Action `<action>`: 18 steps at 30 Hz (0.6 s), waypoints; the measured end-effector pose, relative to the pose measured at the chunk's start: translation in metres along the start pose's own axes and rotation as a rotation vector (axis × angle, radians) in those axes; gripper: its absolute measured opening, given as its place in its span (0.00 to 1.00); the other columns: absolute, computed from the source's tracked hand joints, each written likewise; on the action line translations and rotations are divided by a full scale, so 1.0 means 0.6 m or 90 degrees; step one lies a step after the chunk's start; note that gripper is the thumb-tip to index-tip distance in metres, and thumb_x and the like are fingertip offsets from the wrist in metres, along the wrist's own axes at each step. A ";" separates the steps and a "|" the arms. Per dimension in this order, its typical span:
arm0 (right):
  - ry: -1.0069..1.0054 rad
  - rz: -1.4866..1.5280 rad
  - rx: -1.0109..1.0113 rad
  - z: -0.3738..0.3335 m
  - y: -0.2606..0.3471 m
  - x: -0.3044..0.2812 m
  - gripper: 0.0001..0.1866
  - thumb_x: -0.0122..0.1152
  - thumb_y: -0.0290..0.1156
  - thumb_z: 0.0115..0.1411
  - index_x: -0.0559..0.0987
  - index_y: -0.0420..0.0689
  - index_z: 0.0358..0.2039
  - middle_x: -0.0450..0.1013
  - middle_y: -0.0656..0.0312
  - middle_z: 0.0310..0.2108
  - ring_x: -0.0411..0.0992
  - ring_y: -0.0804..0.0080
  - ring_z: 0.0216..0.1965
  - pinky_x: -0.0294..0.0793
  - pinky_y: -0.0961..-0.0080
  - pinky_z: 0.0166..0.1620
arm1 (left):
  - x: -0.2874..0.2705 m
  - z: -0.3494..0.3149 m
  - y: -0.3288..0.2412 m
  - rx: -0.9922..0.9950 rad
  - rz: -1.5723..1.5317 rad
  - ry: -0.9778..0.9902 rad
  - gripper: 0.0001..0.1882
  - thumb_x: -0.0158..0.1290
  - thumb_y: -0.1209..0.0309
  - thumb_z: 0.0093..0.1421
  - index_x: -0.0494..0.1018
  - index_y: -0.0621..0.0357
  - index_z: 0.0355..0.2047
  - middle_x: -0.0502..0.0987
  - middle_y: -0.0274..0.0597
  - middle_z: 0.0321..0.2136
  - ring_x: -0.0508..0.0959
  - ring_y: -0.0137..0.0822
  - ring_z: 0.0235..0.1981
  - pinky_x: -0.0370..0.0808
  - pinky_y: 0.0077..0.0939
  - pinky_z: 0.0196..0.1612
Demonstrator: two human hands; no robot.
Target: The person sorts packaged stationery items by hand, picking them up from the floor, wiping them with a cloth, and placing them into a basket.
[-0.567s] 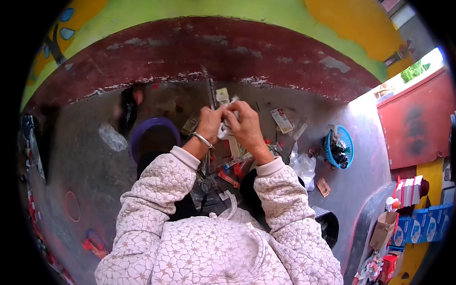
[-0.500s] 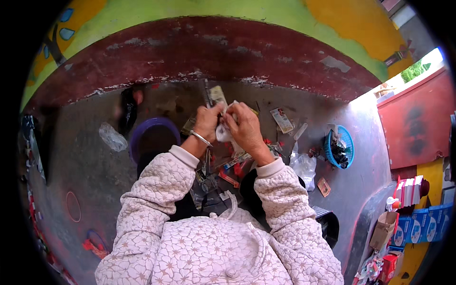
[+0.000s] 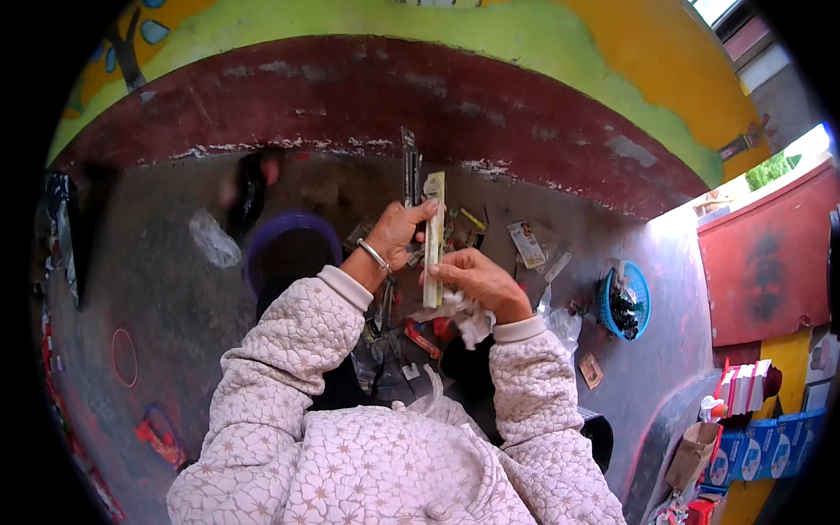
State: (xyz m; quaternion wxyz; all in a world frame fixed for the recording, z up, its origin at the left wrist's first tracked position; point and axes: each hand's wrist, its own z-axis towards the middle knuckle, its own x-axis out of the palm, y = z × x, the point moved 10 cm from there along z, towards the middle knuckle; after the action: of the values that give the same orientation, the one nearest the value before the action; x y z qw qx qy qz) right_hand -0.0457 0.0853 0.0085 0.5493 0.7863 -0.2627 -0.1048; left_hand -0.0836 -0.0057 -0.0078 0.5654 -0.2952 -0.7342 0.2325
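My left hand (image 3: 395, 234) is closed round a long, narrow pale yellow-green box-like strip (image 3: 436, 229), its thumb lying across the upper part. A dark slotted strip (image 3: 409, 166) sticks up above the same hand and appears held in it. My right hand (image 3: 481, 282) pinches the strip's lower half between thumb and fingers. Crumpled white cloth or tissue (image 3: 472, 325) hangs beneath the right palm; the fingers gripping it are partly hidden. Below both hands, a red piece (image 3: 422, 339) lies among mixed small scraps on the floor.
A purple basin (image 3: 254, 254) and a clear plastic bag (image 3: 214, 241) lie to the left. On the right are a printed card pack (image 3: 526, 244), a blue basket (image 3: 646, 297) with black items, and a small orange-brown packet (image 3: 591, 371). Blue boxes (image 3: 766, 448) stand at far right.
The pale strip has turned nearly upright and shows more fully. My right hand has moved down and right to its lower half, and the white cloth now hangs lower.
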 end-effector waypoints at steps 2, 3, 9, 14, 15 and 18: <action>-0.071 -0.050 -0.010 -0.002 0.007 -0.020 0.15 0.54 0.37 0.55 0.77 0.36 0.26 0.71 0.68 0.20 0.65 0.83 0.22 0.65 0.85 0.27 | 0.005 -0.010 -0.007 0.010 0.012 -0.002 0.11 0.50 0.66 0.58 0.72 0.62 0.33 0.70 0.32 0.21 0.63 0.19 0.13 0.62 0.11 0.16; -0.107 -0.074 -0.016 -0.002 0.011 -0.032 0.15 0.54 0.37 0.55 0.77 0.36 0.24 0.71 0.67 0.20 0.66 0.84 0.22 0.65 0.83 0.27 | -0.014 0.001 -0.004 0.033 0.044 0.033 0.14 0.48 0.63 0.59 0.71 0.63 0.37 0.73 0.34 0.25 0.66 0.20 0.17 0.63 0.11 0.18; -0.367 -0.309 -0.099 -0.015 0.032 -0.100 0.17 0.54 0.39 0.50 0.75 0.35 0.20 0.70 0.56 0.15 0.67 0.72 0.16 0.67 0.73 0.23 | 0.002 -0.011 0.020 0.040 0.164 -0.026 0.18 0.49 0.61 0.58 0.70 0.63 0.41 0.75 0.36 0.30 0.71 0.22 0.25 0.63 0.11 0.21; -0.359 -0.578 -0.149 -0.005 0.046 -0.056 0.17 0.54 0.36 0.51 0.73 0.31 0.22 0.64 0.54 0.11 0.64 0.77 0.18 0.65 0.72 0.25 | -0.003 -0.010 0.046 0.066 0.286 -0.105 0.18 0.56 0.60 0.53 0.70 0.63 0.34 0.75 0.37 0.22 0.73 0.25 0.20 0.67 0.16 0.20; -0.293 -0.457 -0.085 -0.003 0.027 -0.057 0.16 0.51 0.34 0.55 0.75 0.31 0.25 0.69 0.56 0.15 0.67 0.79 0.21 0.67 0.75 0.27 | -0.001 -0.009 0.042 0.072 0.265 -0.077 0.17 0.54 0.62 0.54 0.70 0.64 0.36 0.76 0.40 0.25 0.74 0.25 0.22 0.69 0.15 0.22; -0.221 -0.098 -0.047 -0.007 -0.006 -0.067 0.17 0.50 0.36 0.56 0.76 0.32 0.26 0.73 0.60 0.20 0.69 0.76 0.22 0.67 0.78 0.28 | 0.026 -0.016 0.039 -0.022 0.142 0.049 0.16 0.50 0.65 0.56 0.69 0.66 0.39 0.77 0.45 0.30 0.75 0.25 0.23 0.70 0.13 0.22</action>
State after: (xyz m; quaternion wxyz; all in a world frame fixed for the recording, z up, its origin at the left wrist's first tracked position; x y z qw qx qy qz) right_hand -0.0764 0.1108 0.0017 0.5143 0.7537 -0.2884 -0.2902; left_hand -0.0732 0.0222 -0.0102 0.5586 -0.3936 -0.6783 0.2700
